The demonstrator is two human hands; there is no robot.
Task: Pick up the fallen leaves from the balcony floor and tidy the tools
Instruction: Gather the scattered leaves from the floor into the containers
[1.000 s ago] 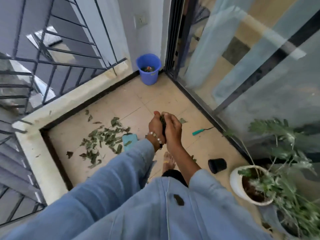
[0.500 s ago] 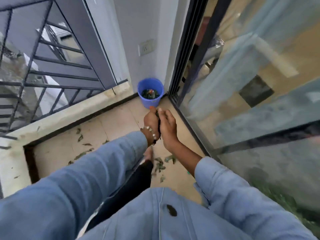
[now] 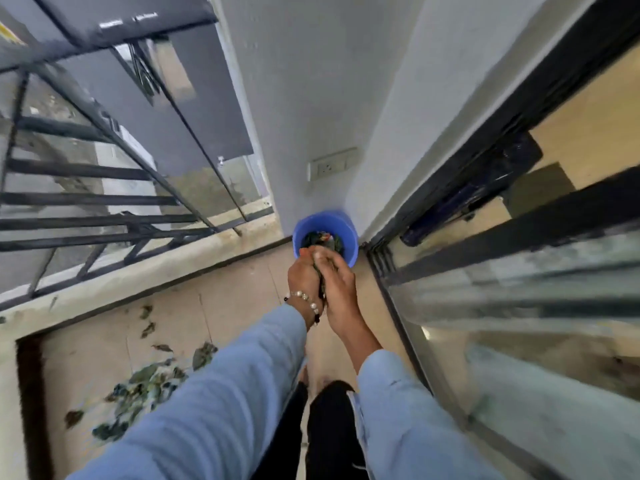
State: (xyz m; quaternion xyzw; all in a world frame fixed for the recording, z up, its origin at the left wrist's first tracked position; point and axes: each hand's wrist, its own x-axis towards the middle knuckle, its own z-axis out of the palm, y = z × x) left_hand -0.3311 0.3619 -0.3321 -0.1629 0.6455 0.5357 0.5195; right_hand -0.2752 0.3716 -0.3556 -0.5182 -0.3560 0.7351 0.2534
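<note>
Leaves in the hands: a dark green bunch of leaves (image 3: 320, 271) is squeezed between the two palms, just in front of the blue bucket's near rim. Only a thin strip of it shows between the hands.
Left hand (image 3: 303, 277): its fingers are curled round the bunch from the left side. A bead bracelet (image 3: 306, 301) sits on its wrist.
Right hand (image 3: 337, 284): its fingers are curled round the same bunch from the right side. It presses against the left hand.
Blue bucket (image 3: 348, 233): it stands on the floor in the far corner, touching the white wall (image 3: 304, 98). Dark green bits and some other small things lie inside.
Leaves on the floor (image 3: 145, 386): many green leaves lie in a loose pile on the balcony floor (image 3: 239, 296), to the left of the arms and well apart from the bucket. A few single leaves lie nearer the ledge.
Sleeves: both arms wear light blue sleeves (image 3: 221, 393). Black trouser legs show below them.
Ledge (image 3: 145, 275): a pale stone ledge runs along the left side, with a black metal railing (image 3: 90, 199) on top.
Glass door (image 3: 519, 289): a sliding glass door with a black frame runs along the right side.
Wall socket (image 3: 331, 163): a white socket plate sits on the wall above the bucket.
</note>
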